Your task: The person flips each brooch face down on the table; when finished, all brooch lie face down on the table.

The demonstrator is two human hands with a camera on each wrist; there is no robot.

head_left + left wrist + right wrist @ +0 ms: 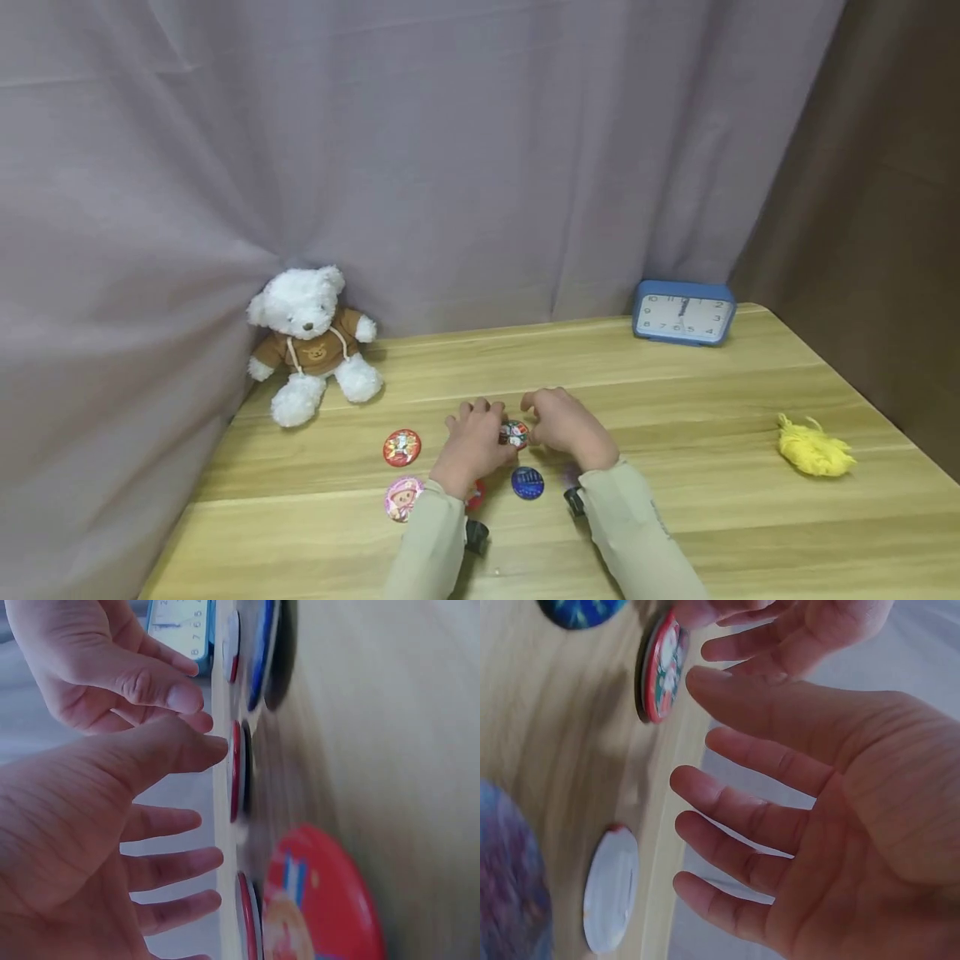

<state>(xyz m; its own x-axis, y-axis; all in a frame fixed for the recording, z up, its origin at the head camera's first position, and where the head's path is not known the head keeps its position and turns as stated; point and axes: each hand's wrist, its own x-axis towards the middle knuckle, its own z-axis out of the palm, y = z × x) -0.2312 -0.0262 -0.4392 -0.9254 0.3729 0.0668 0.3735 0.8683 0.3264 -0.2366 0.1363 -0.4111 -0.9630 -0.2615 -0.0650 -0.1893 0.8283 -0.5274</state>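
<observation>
Both hands hover over round button badges on the wooden table. My left hand (474,443) has its fingers spread, its thumb tip right at the rim of a red-edged, multicoloured badge (516,434). On that badge's other side is my right hand (568,427), fingers spread and relaxed, with nothing in its grasp. Nearer lies a dark blue badge (528,482). A red badge (475,495) is partly hidden beneath the left wrist, and a purple one (572,474) beneath the right. Below the right fingers, a badge (611,891) shows its pale side in the right wrist view.
Left of the hands lie a red badge (402,447) and a pink badge (402,498). A white teddy bear (316,346) in a brown hoodie sits at the back left. A blue clock (684,313) stands back right; a yellow yarn bundle (813,447) lies at right.
</observation>
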